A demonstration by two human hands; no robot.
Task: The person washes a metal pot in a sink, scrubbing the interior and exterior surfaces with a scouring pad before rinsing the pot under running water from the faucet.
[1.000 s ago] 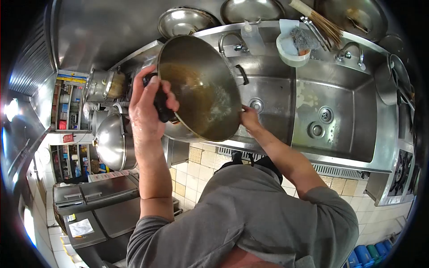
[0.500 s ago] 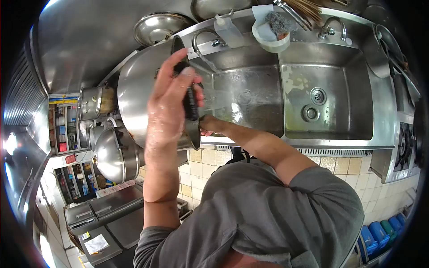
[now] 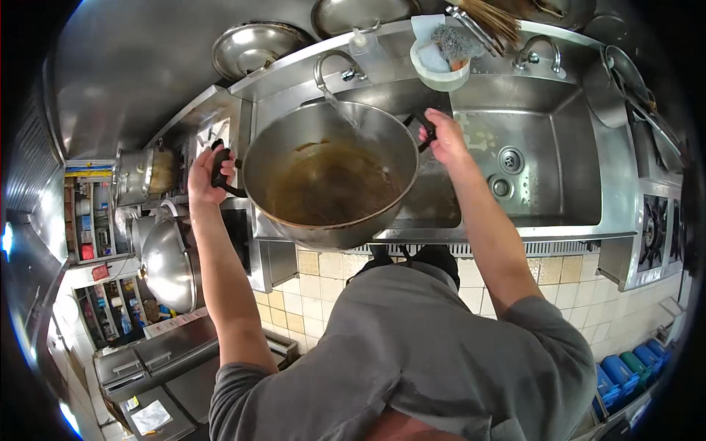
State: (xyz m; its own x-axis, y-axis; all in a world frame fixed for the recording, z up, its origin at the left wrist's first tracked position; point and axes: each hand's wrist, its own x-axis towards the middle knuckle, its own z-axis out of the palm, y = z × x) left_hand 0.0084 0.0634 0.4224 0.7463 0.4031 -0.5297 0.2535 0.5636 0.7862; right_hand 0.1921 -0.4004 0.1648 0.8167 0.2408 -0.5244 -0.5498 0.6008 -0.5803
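Observation:
A large steel cooking pot [image 3: 254, 165] is held over the left sink basin [image 3: 439, 202], its mouth facing up. Brown staining or residue covers much of its inside. My left hand [image 3: 202, 178] is wrapped round the black handle on the pot's left side. On the opposite side, my right hand [image 3: 447, 140] grips the other black handle [image 3: 426, 129]. Water runs from the left faucet [image 3: 321, 67] over the far rim into the pot. The pot's body hides most of the left basin and its drain.
The right basin [image 3: 544, 147] has two round drain fittings. Behind the basins stand a white tub [image 3: 441, 79] with a steel-wool scrubber [image 3: 454, 42] and a plastic bottle [image 3: 368, 53]. Round lids [image 3: 257, 45] lean at the back. Pans hang at the right, near a stove [image 3: 654, 224].
The pot has turned from lying on its side to mouth up, under the running water. My left hand has lowered to the left; my right hand has risen to the right handle.

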